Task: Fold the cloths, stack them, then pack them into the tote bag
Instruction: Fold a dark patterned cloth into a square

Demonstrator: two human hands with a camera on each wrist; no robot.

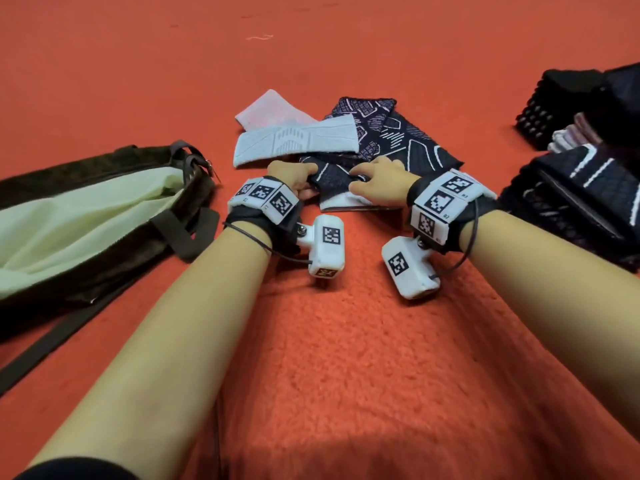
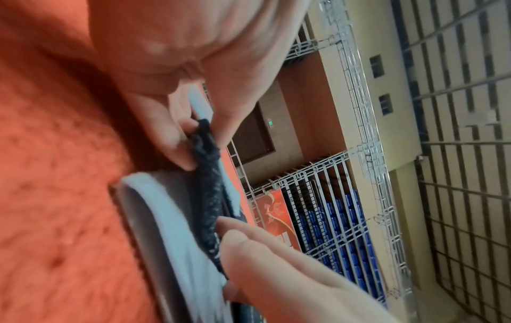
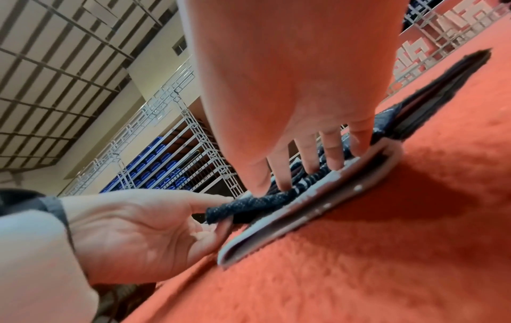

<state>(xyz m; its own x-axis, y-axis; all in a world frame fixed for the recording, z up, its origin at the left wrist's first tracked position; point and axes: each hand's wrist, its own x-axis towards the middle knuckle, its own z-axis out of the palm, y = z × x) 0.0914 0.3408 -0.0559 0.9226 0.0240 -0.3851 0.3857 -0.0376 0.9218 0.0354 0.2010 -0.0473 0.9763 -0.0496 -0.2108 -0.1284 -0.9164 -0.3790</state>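
Carpet, fuzzy orange [image 1: 346, 341], lies under your dark navy white-patterned knit cloth [image 1: 398, 140]. Your left hand [image 1: 294, 178] pinches its rolled edge; your right hand [image 1: 377, 181] presses straight fingers [image 3: 306, 157] onto it, beside the brown cream-lined tote bag [image 1: 86, 216]

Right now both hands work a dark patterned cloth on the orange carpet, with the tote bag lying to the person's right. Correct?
Not quite. The head view shows the tote bag on the person's left. The left hand and right hand do work the dark patterned cloth on the orange carpet.
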